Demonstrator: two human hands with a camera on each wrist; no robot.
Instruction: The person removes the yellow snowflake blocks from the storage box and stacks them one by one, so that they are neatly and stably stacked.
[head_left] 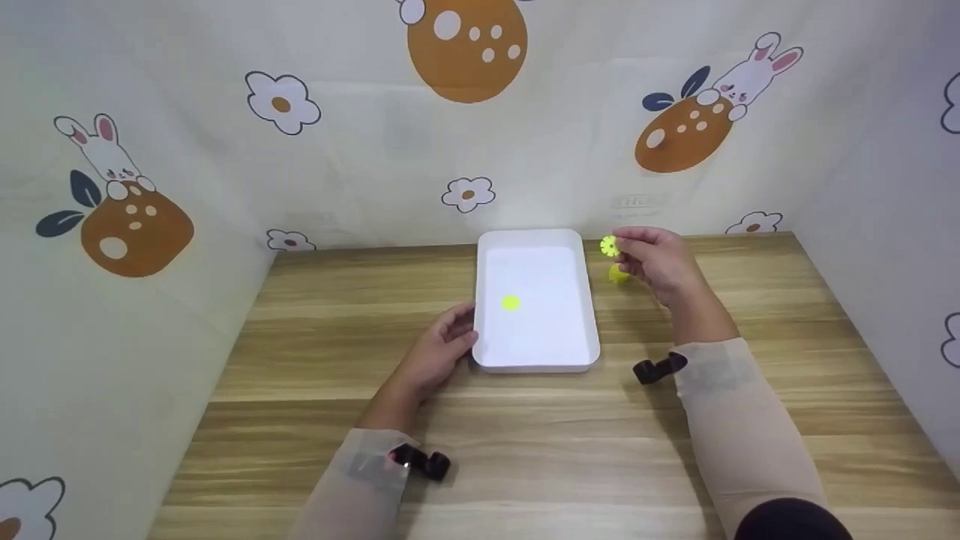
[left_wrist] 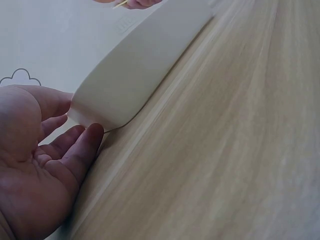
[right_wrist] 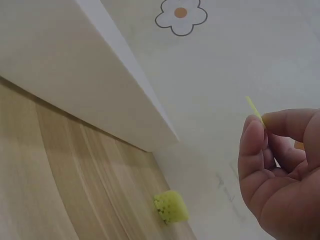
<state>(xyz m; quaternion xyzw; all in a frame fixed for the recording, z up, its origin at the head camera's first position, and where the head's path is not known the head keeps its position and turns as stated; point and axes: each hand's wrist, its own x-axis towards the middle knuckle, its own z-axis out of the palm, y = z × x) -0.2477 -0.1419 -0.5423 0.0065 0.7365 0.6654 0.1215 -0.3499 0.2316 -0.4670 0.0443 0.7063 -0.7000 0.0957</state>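
Observation:
My right hand (head_left: 660,259) pinches a thin yellow disc (head_left: 609,246) between thumb and fingertips, beyond the tray's far right corner. The disc has a notched edge and a small central hole; the right wrist view shows it edge-on. Below that hand, a small rounded yellow piece with a dotted surface (right_wrist: 171,207) lies on the table. My left hand (head_left: 439,352) touches the outer left side of a white rectangular tray (head_left: 591,315), thumb near its front corner, fingers loosely bent. A plain-looking yellow disc (head_left: 511,302) lies inside the tray, left of its middle.
The tray stands on a wood-grain table (head_left: 525,435), close to its back edge. A pale cloth (head_left: 375,165) printed with rabbits, fruit and flowers rises behind and on both sides. Each sleeve carries a small black device (head_left: 656,369) near the wrist.

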